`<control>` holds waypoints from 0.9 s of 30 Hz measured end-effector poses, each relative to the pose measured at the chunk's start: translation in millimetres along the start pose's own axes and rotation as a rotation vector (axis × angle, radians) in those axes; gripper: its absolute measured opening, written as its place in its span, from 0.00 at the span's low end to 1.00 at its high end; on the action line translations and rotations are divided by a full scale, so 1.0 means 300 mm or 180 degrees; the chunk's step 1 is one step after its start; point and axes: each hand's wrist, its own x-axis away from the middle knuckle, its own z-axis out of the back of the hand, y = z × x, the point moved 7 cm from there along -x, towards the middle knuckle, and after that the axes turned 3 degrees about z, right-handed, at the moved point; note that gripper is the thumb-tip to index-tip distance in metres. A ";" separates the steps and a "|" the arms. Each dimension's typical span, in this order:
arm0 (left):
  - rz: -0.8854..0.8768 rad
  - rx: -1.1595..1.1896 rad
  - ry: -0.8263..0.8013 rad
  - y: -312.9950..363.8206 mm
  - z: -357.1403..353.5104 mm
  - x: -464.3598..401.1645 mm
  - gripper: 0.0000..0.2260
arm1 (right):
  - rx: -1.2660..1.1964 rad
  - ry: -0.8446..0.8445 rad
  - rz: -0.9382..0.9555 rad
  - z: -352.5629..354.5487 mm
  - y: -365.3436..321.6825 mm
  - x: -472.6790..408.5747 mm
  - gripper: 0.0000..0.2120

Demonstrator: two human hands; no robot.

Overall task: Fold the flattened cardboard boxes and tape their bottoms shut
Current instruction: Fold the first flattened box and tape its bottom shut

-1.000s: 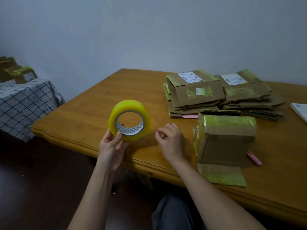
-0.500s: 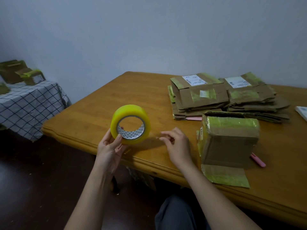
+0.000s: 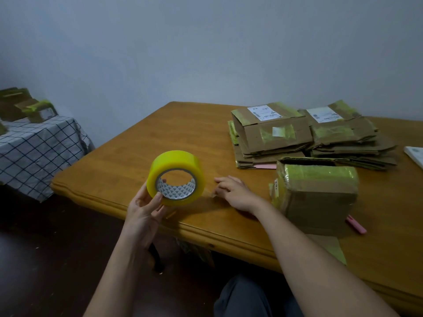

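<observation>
Cardboard box [image 3: 317, 195], folded brown, waits at centre right on the wooden table [image 3: 142, 152] while the right hand [image 3: 235, 193], pinching the tape end, has drawn away from the yellow tape roll [image 3: 176, 177] gripped by the left hand [image 3: 144, 213], readying a strip.

Home room: wooden table [image 3: 142, 143], checked tablecloth [image 3: 39, 147]
</observation>
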 end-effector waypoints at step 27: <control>-0.0536 0.0358 -0.0272 0.137 -0.062 0.017 0.15 | -0.1147 0.1559 0.0828 0.256 -0.257 0.191 0.05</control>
